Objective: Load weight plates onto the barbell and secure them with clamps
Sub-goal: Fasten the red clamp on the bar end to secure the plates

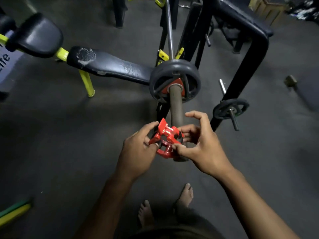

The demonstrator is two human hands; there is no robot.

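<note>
Barbell sleeve (176, 107) pointing at camera, red clamp (167, 140) at its tip — both hands gripping

- We read "ife", perhaps the end of a longer word, on a pale banner (6, 64) cut off at the left edge.
- We read nothing else.

A single head-worn wide-angle camera looked forward and steeply down from standing height. It faced along the barbell sleeve (176, 107), which ran away from the viewer toward the rack (248, 54). The hands sat close at frame centre; bare feet (185, 195) and floor (69, 152) filled the lower edge.
</note>
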